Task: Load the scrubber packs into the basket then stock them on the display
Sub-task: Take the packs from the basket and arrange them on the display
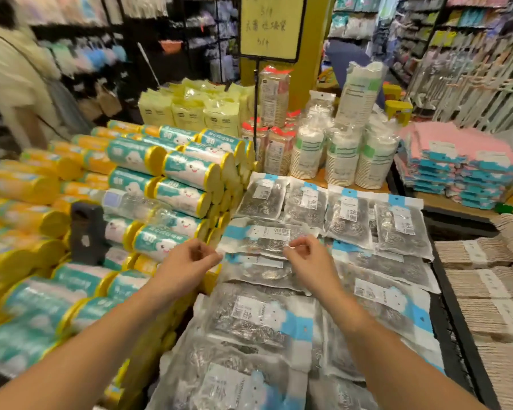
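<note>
Shop aisle, crowded tabletop (444, 202) | teal-and-yellow bag rolls (148, 184) stacked on the left | steel scrubber packs (267, 315) overlapping at centre | left hand (187, 260), right hand (307, 257) curled at one pack's (258, 236) ends | grip: cannot tell, pinching or released

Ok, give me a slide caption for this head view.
Stocking underway: left hand and right hand, both curled, above a scrubber pack on the display.

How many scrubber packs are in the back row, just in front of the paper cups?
4, side by side: leftmost pack, second pack, third pack, rightmost pack. Others may lie hidden under them.
</note>
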Demonstrator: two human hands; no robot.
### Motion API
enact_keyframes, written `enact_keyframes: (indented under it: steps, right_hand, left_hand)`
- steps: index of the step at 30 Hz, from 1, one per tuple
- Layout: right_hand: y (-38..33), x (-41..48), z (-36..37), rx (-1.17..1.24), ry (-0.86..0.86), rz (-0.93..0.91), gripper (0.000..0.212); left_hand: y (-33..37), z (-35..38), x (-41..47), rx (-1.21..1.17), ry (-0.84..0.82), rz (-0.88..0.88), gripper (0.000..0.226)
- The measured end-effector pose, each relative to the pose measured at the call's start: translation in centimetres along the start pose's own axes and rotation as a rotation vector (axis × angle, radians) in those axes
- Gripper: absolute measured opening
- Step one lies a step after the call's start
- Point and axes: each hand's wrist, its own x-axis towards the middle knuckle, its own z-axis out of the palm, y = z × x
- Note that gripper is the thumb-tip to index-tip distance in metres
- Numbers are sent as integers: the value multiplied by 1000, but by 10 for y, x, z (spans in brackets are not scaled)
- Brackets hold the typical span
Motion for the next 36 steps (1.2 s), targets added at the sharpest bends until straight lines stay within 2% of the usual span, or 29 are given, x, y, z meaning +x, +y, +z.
enact_keyframes:
  steps: [4, 8, 10, 12, 16, 19, 23, 27, 30, 34, 36]
  right_hand:
    - [-50, -25, 77, -62, -172, -265, 16]
    - [-82, -69, 172, -161, -359, -518, 25]
    - [-89, -98, 225, -193, -476, -598, 35]
    - [-91, -134, 276, -205, -597, -632, 38]
    - [-75, -213, 369, -233, -836, -643, 43]
    - [-39, -262, 438, -299, -938, -626, 43]
    - [48, -306, 518, -461, -1009, -361, 44]
    - [149, -344, 578, -597, -1038, 82, 57]
    - [220, -366, 615, -611, -988, 344, 65]
    - [300, -390, 661, -526, -924, 614, 97]
    - [323, -398, 682, -452, -795, 708, 95]
  left_hand:
    - [-41, -72, -54, 137, 188, 86, 42]
    - [-108, -132, -112, 193, 364, -3, 53]
    - [-148, -156, -145, 151, 451, -57, 48]
    - [-191, -176, -180, 103, 516, -126, 36]
    - [-281, -208, -249, 39, 568, -328, 26]
    - [-363, -221, -294, 53, 549, -485, 42]
    - [-481, -219, -328, 13, 512, -654, 65]
    - [-592, -210, -339, 17, 310, -841, 55]
    - [-670, -200, -334, 41, 281, -902, 80]
    - [-749, -180, -316, 62, 213, -998, 105]
    - [-779, -170, -310, 108, 212, -994, 110]
